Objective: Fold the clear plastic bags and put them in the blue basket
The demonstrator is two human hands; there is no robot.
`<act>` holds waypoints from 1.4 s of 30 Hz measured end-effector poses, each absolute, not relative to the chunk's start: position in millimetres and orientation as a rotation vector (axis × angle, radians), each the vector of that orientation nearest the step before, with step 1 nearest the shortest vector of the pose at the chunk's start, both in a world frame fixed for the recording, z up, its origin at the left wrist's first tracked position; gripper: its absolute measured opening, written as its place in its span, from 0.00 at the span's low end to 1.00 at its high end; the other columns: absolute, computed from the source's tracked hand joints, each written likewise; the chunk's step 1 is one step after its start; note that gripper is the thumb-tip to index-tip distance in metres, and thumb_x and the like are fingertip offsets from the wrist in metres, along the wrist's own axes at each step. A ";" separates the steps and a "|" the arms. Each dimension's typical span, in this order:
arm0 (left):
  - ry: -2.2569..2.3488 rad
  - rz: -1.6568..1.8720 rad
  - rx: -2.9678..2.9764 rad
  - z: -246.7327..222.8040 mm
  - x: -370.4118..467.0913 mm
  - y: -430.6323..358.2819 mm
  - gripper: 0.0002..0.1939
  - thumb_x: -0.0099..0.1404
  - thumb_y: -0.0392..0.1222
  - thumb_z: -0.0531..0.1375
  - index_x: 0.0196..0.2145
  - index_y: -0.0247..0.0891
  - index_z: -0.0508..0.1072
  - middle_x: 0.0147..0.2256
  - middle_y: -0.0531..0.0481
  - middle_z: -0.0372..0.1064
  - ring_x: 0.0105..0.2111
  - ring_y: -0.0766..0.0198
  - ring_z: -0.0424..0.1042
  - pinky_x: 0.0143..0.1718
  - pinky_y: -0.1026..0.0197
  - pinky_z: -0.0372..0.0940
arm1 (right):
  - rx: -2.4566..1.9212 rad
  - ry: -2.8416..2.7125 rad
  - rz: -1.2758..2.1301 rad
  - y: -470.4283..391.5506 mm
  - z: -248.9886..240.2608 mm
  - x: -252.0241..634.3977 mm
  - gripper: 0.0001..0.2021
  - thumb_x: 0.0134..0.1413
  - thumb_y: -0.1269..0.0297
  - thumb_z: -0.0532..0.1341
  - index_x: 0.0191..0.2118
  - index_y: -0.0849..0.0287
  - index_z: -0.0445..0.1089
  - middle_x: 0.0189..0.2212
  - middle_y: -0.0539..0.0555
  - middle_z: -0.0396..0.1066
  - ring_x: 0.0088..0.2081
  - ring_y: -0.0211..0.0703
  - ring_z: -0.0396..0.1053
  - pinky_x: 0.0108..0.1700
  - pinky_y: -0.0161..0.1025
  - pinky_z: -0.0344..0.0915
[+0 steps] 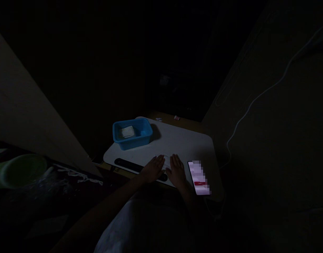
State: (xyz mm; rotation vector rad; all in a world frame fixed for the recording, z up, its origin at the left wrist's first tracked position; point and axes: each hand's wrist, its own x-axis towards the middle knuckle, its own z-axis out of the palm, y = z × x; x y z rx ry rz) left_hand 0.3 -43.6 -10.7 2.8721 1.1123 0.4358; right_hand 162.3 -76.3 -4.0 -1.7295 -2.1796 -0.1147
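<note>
Both hands rest on a thin white item [166, 161] that lies on the white table [182, 140] near its front edge. My left hand [152, 169] is flat on its left part, fingers stretched forward. On its right part lies my right hand [176, 171], also flat with fingers extended. In the dim light the white item barely stands out from the tabletop, and its edges are mostly hidden. A blue basket [135, 142] at the table's back left holds folded white pieces [128, 131].
A lit phone [199, 178] lies at the table's right side. A dark slot [128, 164] runs along the front edge. Small items [176, 118] sit behind the table. A white cable [247, 112] hangs at right; a green container [24, 171] is at far left.
</note>
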 end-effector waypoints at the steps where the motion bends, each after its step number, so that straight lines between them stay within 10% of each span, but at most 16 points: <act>1: 1.086 0.492 2.846 -10.3 -0.9 -42.7 0.26 0.64 0.45 0.45 0.56 0.27 0.50 0.58 0.35 0.44 0.58 0.55 0.42 0.56 0.50 0.44 | -1.695 -2.162 -0.130 -77.5 -3.7 164.5 0.25 0.49 0.64 0.52 0.54 0.67 0.56 0.56 0.61 0.52 0.59 0.47 0.41 0.56 0.46 0.42; 9: 1.067 0.770 2.610 -15.7 -24.6 -35.2 0.14 0.62 0.35 0.48 0.44 0.35 0.66 0.45 0.42 0.63 0.48 0.61 0.60 0.48 0.56 0.59 | -1.750 -2.197 -0.203 -101.8 11.3 177.4 0.14 0.50 0.69 0.51 0.43 0.56 0.67 0.41 0.54 0.66 0.45 0.45 0.57 0.49 0.42 0.51; 19: 1.058 0.290 2.933 12.5 -21.8 -30.1 0.09 0.61 0.33 0.48 0.34 0.35 0.68 0.37 0.44 0.67 0.39 0.59 0.65 0.41 0.57 0.62 | -1.893 -2.354 -0.139 -90.3 22.0 182.2 0.16 0.51 0.74 0.49 0.43 0.62 0.68 0.39 0.58 0.68 0.43 0.45 0.60 0.45 0.39 0.54; 31: 1.330 0.895 2.012 31.2 -19.5 -8.2 0.10 0.57 0.37 0.49 0.32 0.33 0.68 0.23 0.52 0.67 0.23 0.68 0.65 0.23 0.68 0.58 | -1.705 -1.750 0.460 -51.0 29.2 191.3 0.21 0.47 0.71 0.46 0.48 0.63 0.63 0.30 0.52 0.72 0.29 0.38 0.68 0.31 0.35 0.65; 38: 1.230 0.761 2.545 20.5 -14.5 -7.4 0.14 0.61 0.39 0.46 0.37 0.33 0.70 0.38 0.42 0.69 0.40 0.60 0.67 0.43 0.57 0.60 | -1.838 -1.828 0.161 -52.0 27.2 178.7 0.20 0.53 0.68 0.43 0.48 0.64 0.64 0.45 0.59 0.67 0.47 0.43 0.63 0.49 0.40 0.57; 42: 1.079 0.559 2.810 5.6 -1.8 -30.1 0.23 0.62 0.40 0.45 0.54 0.31 0.56 0.56 0.38 0.51 0.56 0.56 0.49 0.53 0.50 0.51 | -1.752 -2.188 -0.035 -70.4 18.2 152.4 0.22 0.57 0.63 0.42 0.55 0.64 0.55 0.55 0.57 0.55 0.58 0.43 0.46 0.58 0.43 0.42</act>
